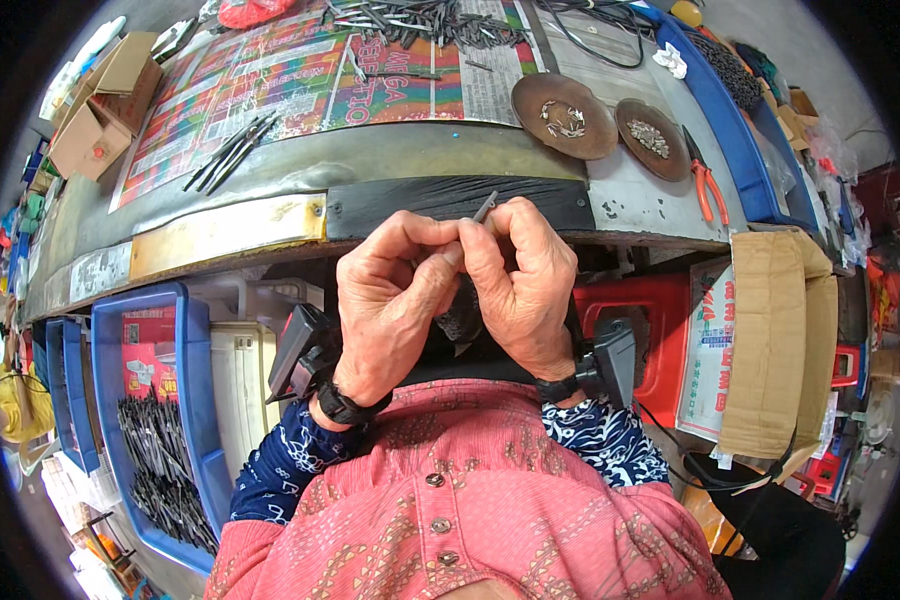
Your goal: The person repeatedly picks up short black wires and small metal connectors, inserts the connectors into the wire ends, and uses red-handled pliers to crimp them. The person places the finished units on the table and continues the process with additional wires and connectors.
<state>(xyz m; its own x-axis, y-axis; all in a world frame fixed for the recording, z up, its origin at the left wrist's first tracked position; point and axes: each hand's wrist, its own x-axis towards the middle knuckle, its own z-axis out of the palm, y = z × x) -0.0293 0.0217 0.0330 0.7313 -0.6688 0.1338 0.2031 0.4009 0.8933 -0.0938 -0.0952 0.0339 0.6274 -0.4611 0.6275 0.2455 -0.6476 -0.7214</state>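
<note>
Both my hands are raised together at the table's front edge, fingertips meeting. My right hand [522,285] pinches a slim dark grey strip [486,206] between thumb and forefinger, its end pointing up and away. My left hand [395,300] is closed in a pinch against the right fingertips; whatever lies in it is hidden. Beyond them, several slender black strips [232,152] lie on the table to the left. Farther right sit a round brown dish [533,95] with small pale pieces and a smaller brown dish [630,112] with tiny grey bits.
Red-handled pliers [708,190] lie right of the dishes. A heap of black strips [420,20] covers the table's far side. Below left, a blue crate [195,330] holds many more. An open cardboard box [770,350] stands at right, beside a red plastic stool [660,300].
</note>
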